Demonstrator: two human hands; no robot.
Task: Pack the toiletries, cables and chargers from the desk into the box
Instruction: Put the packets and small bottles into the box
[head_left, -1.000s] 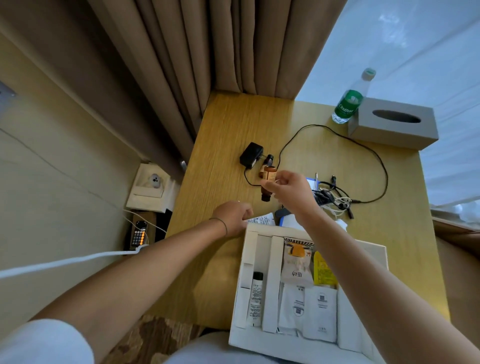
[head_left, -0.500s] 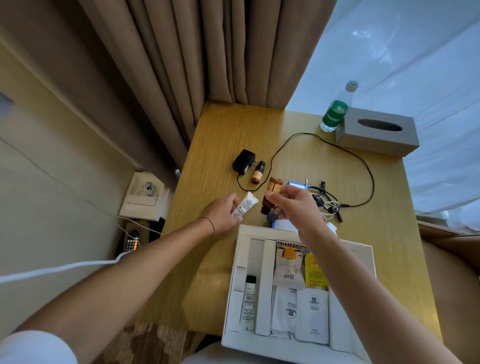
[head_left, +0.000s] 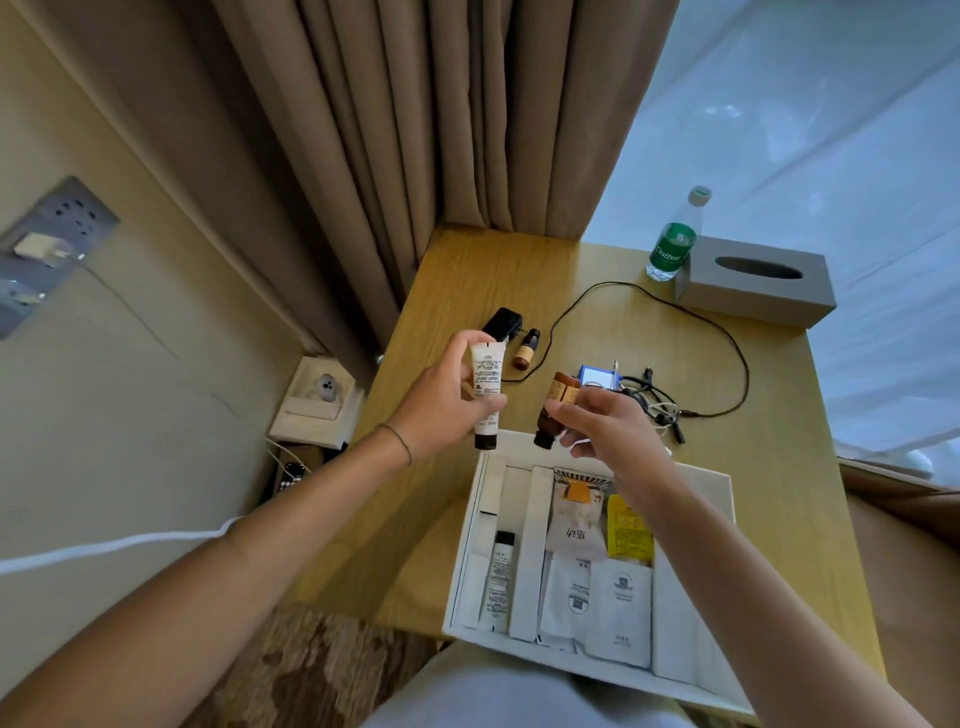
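White tube (head_left: 487, 395) upright, dark cap down, gripped by left hand (head_left: 441, 402) above desk (head_left: 415, 519). Right hand (head_left: 605, 423) grips brown bottles (head_left: 556, 408), caps down, above white box (head_left: 691, 519) far edge.

we are looking through a single wide-angle camera worn on the head, aiming forward and steeply down. we are sitting close: the left hand (head_left: 441, 400) and right hand (head_left: 605, 423) are filling the middle of the frame, the forearms are running in from the bottom corners. beyond the grips the desk (head_left: 467, 280) is receding toward the curtain (head_left: 441, 130); below them the box (head_left: 691, 670) is lying nearest us. no second view is sharing the scene.
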